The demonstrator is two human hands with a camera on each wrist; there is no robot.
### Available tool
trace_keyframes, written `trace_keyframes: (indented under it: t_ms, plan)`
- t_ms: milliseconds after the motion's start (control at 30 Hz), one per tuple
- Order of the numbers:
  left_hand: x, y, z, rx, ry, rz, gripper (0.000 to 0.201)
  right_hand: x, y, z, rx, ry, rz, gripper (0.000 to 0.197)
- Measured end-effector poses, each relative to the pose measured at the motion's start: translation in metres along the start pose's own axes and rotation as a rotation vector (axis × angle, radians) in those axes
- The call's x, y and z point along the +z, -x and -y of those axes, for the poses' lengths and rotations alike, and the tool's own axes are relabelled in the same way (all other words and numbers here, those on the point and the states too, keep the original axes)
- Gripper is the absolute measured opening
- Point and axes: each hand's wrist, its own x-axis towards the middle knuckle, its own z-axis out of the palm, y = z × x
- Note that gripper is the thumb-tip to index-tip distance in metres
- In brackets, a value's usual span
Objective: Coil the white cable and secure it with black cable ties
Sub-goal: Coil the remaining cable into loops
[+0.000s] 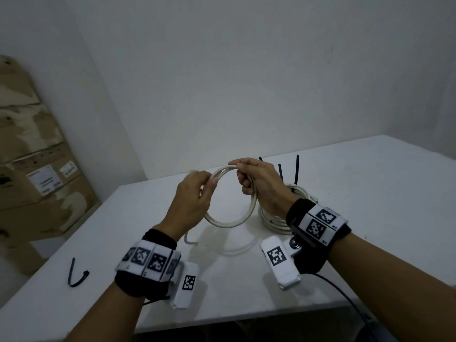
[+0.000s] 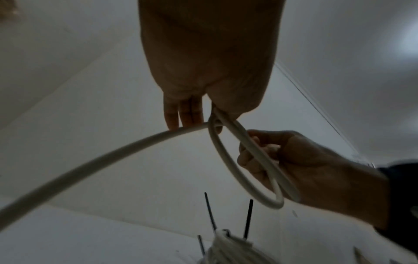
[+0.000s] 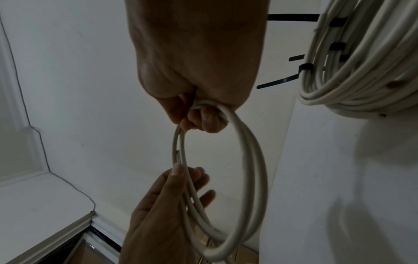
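1. Right hand: fingers curled tight round the top of the white cable, which is looped and held above the table.
2. Left hand: thumb and fingers pinch the loop's opposite side; its outer fingers are blurred.
3. One free cable end hangs below the left wrist, near the tabletop.
4. Bundled coil lies on the table just beyond the right wrist, bound by black cable ties whose tails stand up.
5. Loose black tie lies bent near the table's left edge.
6. Cardboard boxes are stacked left of the table.
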Motion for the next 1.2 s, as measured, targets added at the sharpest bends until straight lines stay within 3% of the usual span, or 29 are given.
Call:
trace_keyframes:
  t_ms: [100,267,400,467,567,633,733,867,900,1033,1200]
  plan:
    - [-0.007,-0.004,-0.007,-0.311,0.451,0.105,0.023,0.003,-0.005,0.000,-0.004,0.067,0.033,0.017]
    - [-0.015,-0.017,-0.002,-0.470,0.632,-0.126,0.020,0.015,-0.005,-0.006,-0.026,0.251,0.019,0.024]
    - [-0.030,-0.029,0.002,-0.547,0.788,-0.286,0.019,0.026,0.007,-0.018,-0.011,0.497,-0.195,0.021]
    - [-0.038,-0.034,0.005,-0.565,0.848,-0.373,0.021,0.032,0.016,-0.018,0.110,0.446,-0.178,0.024]
    - [-0.046,-0.039,0.009,-0.585,0.921,-0.477,0.022,0.050,0.035,-0.019,0.390,0.359,0.092,0.039]
    - [-0.047,-0.039,0.011,-0.602,0.964,-0.506,0.021,0.059,0.041,-0.025,0.517,0.265,0.177,0.045]
    - [-0.045,-0.035,0.012,-0.621,0.993,-0.512,0.020,0.068,0.036,-0.040,0.630,-0.055,0.093,0.042]
    - [-0.042,-0.024,0.013,-0.650,0.974,-0.536,0.019,0.073,0.022,-0.057,0.511,-0.459,-0.193,0.008]
    - [-0.042,-0.021,0.014,-0.655,0.961,-0.540,0.018,0.072,0.019,-0.059,0.464,-0.469,-0.232,0.010]
    - [-0.038,-0.009,0.018,-0.665,0.893,-0.531,0.018,0.070,0.017,-0.054,0.352,-0.386,-0.219,0.020]
    - [-0.030,-0.001,0.016,-0.657,0.874,-0.501,0.019,0.069,0.019,-0.051,0.363,-0.401,-0.185,0.027]
